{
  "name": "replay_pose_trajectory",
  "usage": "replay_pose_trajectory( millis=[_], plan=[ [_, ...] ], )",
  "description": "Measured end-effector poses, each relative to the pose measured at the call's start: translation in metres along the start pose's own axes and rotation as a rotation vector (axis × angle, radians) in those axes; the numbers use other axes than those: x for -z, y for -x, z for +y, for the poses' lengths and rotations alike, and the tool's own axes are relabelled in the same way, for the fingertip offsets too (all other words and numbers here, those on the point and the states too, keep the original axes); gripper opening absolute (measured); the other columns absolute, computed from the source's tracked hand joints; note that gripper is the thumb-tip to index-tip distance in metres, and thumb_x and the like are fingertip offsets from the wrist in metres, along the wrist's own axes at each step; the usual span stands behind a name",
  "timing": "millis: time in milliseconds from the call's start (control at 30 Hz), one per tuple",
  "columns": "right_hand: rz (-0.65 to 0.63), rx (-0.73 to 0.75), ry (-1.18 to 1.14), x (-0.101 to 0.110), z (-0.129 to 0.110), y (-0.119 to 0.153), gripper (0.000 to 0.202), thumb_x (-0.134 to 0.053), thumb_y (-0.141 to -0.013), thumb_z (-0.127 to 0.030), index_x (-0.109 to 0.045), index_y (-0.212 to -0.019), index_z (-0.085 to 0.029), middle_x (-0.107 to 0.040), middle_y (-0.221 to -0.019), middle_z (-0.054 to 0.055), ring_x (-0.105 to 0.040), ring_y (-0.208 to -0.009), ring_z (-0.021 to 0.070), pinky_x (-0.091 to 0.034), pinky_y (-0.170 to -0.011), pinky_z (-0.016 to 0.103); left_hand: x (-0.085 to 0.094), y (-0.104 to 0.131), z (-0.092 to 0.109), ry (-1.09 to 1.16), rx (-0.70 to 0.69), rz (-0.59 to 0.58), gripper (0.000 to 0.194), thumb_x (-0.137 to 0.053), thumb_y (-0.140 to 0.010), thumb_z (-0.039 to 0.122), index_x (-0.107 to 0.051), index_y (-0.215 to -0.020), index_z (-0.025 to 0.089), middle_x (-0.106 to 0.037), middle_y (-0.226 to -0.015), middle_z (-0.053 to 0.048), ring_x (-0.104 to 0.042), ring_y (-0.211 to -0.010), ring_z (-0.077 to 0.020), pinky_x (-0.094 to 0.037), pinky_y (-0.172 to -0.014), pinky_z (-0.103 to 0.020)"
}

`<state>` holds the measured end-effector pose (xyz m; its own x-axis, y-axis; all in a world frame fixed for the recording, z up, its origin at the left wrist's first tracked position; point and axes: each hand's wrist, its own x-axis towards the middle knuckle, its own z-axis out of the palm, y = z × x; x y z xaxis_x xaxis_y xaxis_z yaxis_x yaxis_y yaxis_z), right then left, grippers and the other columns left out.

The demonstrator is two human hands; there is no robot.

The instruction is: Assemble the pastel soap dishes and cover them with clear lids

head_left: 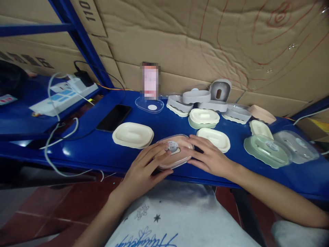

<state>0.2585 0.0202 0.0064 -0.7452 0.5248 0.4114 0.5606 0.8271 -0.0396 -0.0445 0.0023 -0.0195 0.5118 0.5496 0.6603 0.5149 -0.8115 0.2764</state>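
A pink oval soap box [177, 156] with a clear lid and a round label lies at the table's front edge, between both hands. My left hand [149, 164] grips its left side, fingers lying over the lid and thumb at the near rim. My right hand [208, 154] holds the right end with its fingertips. Just left of the box is a cream oval dish [133, 134]. Another cream dish [214, 139] sits right behind my right hand. Farther back, a cream piece [204, 116] rests on a light green one.
Grey trays [196, 96] are piled at the back, beside a pink tray [262, 114]. To the right are a lidded green box [267, 150] and a clear lid [298, 145]. A clear lid [149, 104], dark phone [114, 117] and power strip [63, 97] with cables lie left.
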Motion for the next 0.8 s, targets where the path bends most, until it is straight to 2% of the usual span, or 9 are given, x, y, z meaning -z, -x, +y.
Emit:
replay_pose_trajectory(
  millis=[133,200,300,367,433,567,633,700,800],
  plan=[
    [0.067,-0.092,0.174,0.002,-0.005,0.000,0.050,-0.065,-0.105,-0.040,-0.057,-0.151,-0.024,-0.067,-0.135,0.016,-0.063,-0.124,0.0327,-0.056,-0.102,0.053,0.013,0.004,-0.008,-0.201,0.123,0.110,0.046,-0.070,-0.101,0.028,-0.056,-0.144,0.023,-0.055,-0.157,-0.018,-0.053,-0.147,-0.0354,-0.047,-0.118,-0.056],
    [0.126,-0.166,0.194,0.000,-0.005,0.001,0.043,-0.064,-0.105,-0.037,-0.060,-0.145,-0.021,-0.068,-0.125,0.017,-0.066,-0.113,0.0319,-0.059,-0.093,0.050,0.018,0.008,-0.017,-0.328,0.253,0.163,0.039,-0.070,-0.100,0.029,-0.061,-0.138,0.023,-0.059,-0.154,-0.016,-0.055,-0.145,-0.0375,-0.042,-0.119,-0.058],
    [0.180,-0.209,0.108,-0.004,-0.002,0.002,0.026,-0.061,-0.106,-0.030,-0.064,-0.128,-0.016,-0.070,-0.110,0.015,-0.069,-0.101,0.0295,-0.061,-0.085,0.046,0.021,0.015,-0.030,-0.403,0.357,0.130,0.023,-0.065,-0.103,0.032,-0.068,-0.124,0.023,-0.072,-0.136,-0.013,-0.063,-0.134,-0.0369,-0.037,-0.119,-0.060],
    [0.127,-0.211,0.019,-0.005,-0.002,0.002,0.024,-0.058,-0.107,-0.030,-0.064,-0.126,-0.017,-0.072,-0.113,0.015,-0.071,-0.103,0.0289,-0.061,-0.088,0.046,0.022,0.018,-0.034,-0.361,0.315,0.112,0.013,-0.063,-0.104,0.029,-0.070,-0.113,0.025,-0.079,-0.117,-0.007,-0.071,-0.119,-0.0320,-0.038,-0.118,-0.058],
    [0.028,-0.197,-0.038,-0.005,-0.001,0.000,0.034,-0.055,-0.109,-0.033,-0.060,-0.139,-0.019,-0.070,-0.134,0.016,-0.069,-0.120,0.0305,-0.058,-0.101,0.051,0.023,0.019,-0.031,-0.273,0.229,0.076,0.008,-0.064,-0.103,0.025,-0.071,-0.105,0.026,-0.079,-0.107,-0.004,-0.074,-0.106,-0.0270,-0.043,-0.113,-0.053],
    [-0.065,-0.177,-0.012,0.001,0.005,-0.003,0.047,-0.047,-0.112,-0.034,-0.047,-0.158,-0.022,-0.050,-0.163,0.016,-0.050,-0.150,0.0315,-0.041,-0.122,0.060,0.022,0.013,-0.009,-0.079,0.085,-0.098,0.022,-0.066,-0.102,0.023,-0.070,-0.123,0.027,-0.078,-0.118,-0.005,-0.073,-0.110,-0.0247,-0.052,-0.100,-0.044],
    [-0.034,-0.241,0.052,0.007,0.012,-0.001,0.042,-0.047,-0.112,-0.036,-0.054,-0.152,-0.022,-0.057,-0.157,0.015,-0.056,-0.144,0.0312,-0.042,-0.119,0.056,0.019,0.009,0.004,0.015,0.016,-0.195,0.035,-0.066,-0.103,0.025,-0.064,-0.138,0.025,-0.075,-0.132,-0.008,-0.069,-0.122,-0.0253,-0.054,-0.104,-0.043],
    [0.000,-0.353,0.154,0.015,0.022,0.004,0.035,-0.050,-0.111,-0.040,-0.066,-0.135,-0.020,-0.072,-0.136,0.014,-0.067,-0.125,0.0316,-0.048,-0.107,0.051,0.014,0.004,0.013,0.074,-0.057,-0.249,0.042,-0.064,-0.103,0.023,-0.060,-0.145,0.024,-0.069,-0.144,-0.010,-0.063,-0.135,-0.0255,-0.053,-0.113,-0.045],
    [-0.017,-0.526,0.295,0.026,0.034,0.013,0.035,-0.053,-0.110,-0.047,-0.073,-0.108,-0.018,-0.078,-0.100,0.011,-0.072,-0.094,0.0292,-0.049,-0.088,0.044,0.009,-0.003,0.014,0.019,-0.081,-0.229,0.042,-0.063,-0.101,0.016,-0.063,-0.142,0.026,-0.061,-0.154,-0.009,-0.055,-0.146,-0.0281,-0.037,-0.128,-0.057]
  ],
)
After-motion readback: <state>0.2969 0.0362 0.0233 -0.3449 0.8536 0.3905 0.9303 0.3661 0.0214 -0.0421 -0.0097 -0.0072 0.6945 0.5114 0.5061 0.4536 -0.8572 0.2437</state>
